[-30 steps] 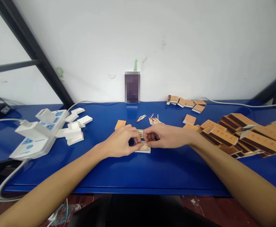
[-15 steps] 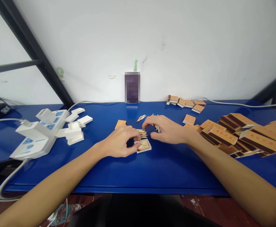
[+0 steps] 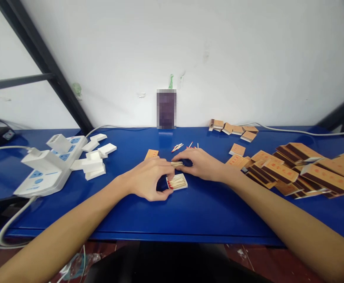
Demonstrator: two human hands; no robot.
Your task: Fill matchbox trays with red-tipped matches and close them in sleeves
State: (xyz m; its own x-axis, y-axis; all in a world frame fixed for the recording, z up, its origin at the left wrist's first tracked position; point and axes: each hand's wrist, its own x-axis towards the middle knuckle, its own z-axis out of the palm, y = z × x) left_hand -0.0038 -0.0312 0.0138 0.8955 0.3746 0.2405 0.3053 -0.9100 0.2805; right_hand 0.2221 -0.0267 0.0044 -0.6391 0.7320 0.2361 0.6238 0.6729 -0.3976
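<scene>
**Bundle held crosswise above the open tray**

Left hand (image 3: 150, 177) has its fingertips closed on one end of a small bundle of matches (image 3: 177, 163), and its thumb curls down against the left end of the tray (image 3: 178, 182). The bundle's long axis runs left to right. Its free end reaches the fingertips of the right hand (image 3: 202, 165), which lies palm down with the fingers curled. I cannot tell whether those fingers grip the sticks or only touch them.

The tray sits on the table (image 3: 189, 212) just on the person's side of the bundle and almost under it. It is open and partly filled, and its matches lie nearly parallel to the bundle, red heads to the left. The left hand is the nearer of the two to it.

Farther out, loose matches (image 3: 177, 147) lie beyond the hands, and a single orange sleeve (image 3: 151, 153) lies by the left knuckles. Matchboxes (image 3: 292, 167) are heaped to the right. White trays (image 3: 94, 164) and a power strip (image 3: 46, 171) lie well apart on the left.
</scene>
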